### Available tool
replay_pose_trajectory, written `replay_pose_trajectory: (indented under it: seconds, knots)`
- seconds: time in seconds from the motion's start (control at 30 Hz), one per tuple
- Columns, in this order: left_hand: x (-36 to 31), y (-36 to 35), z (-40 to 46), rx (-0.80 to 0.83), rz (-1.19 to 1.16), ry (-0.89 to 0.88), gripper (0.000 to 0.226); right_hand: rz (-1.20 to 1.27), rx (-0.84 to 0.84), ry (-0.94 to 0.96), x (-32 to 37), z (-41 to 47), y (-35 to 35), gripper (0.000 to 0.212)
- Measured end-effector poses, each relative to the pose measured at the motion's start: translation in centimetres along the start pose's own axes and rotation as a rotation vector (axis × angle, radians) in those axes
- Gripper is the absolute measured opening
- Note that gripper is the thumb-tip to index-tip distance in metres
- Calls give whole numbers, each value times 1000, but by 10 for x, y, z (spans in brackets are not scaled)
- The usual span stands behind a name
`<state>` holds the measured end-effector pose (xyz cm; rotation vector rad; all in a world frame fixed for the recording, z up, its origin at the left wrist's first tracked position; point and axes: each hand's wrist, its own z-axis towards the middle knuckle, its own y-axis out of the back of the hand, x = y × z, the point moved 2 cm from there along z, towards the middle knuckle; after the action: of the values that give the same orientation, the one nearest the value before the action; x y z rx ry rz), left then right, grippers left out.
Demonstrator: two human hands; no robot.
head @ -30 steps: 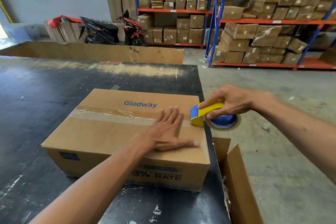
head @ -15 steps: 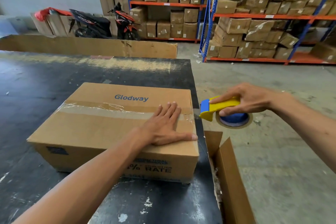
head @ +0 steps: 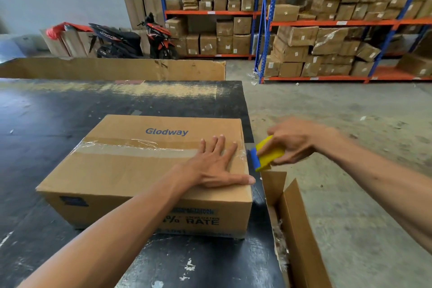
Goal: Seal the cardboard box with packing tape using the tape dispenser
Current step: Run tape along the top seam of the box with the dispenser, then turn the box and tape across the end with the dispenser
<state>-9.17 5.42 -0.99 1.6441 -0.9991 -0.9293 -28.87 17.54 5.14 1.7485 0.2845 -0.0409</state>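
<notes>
1. The cardboard box [head: 131, 177] is brown, printed "Glodway" in blue on top and "RATE" on its near side. It lies flat with its flaps closed, near the right edge of the black bench [head: 46, 124].
2. A strip of clear packing tape [head: 140, 147] runs along the top seam from the left edge to the right edge, wrinkled in places.
3. The tape dispenser [head: 266, 155] is yellow with a blue front, tilted, in the air just beside the box's right top edge, past the bench's right edge.
</notes>
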Motion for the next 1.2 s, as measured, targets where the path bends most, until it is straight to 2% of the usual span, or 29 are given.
replay_pose_trajectory:
  seconds: [0.07, 0.13, 0.23, 0.3, 0.37, 0.47, 0.6, 0.77, 0.9, 1.0, 1.07, 1.13, 1.2]
  knots:
    - [0, 0, 1, 6, -6, 18, 121, -54, 66, 25, 18, 6, -10, 50]
    - [-6, 0, 8, -58, -69, 85, 110, -71, 59, -16, 23, 9, -12, 50]
    - [-29, 4, 28, -213, -185, 305, 88, -48, 2, -160, 10, 2, -1, 48]
    - [-42, 6, 44, -215, -201, 437, 78, -49, -23, -258, -1, -6, 3, 48]
    - [-48, 5, 57, -204, -224, 480, 72, -12, -43, -320, -10, -13, 3, 48]
    - [-45, 2, 68, -205, -240, 443, 72, 34, -89, -391, -13, -23, -6, 51]
    - [-32, 3, 63, -225, -226, 346, 75, 183, -270, -531, -8, -31, -8, 51]
    - [0, 2, 27, -209, -223, 31, 65, 599, -527, -623, 8, -33, 8, 45]
    - [45, 11, -29, -73, -142, -260, 72, 913, -653, -609, 41, -14, 36, 38]
    - [82, 12, -64, 82, -101, -384, 81, 1053, -722, -574, 74, 14, 56, 36]
    - [97, 0, -82, 28, -89, -368, 81, 1104, -717, -536, 99, 38, 65, 39]
    - [100, -20, -94, -102, 19, -251, 77, 1137, -721, -514, 123, 59, 71, 42]
    - [99, -32, -101, -195, 111, -126, 83, 1173, -739, -515, 145, 74, 74, 42]
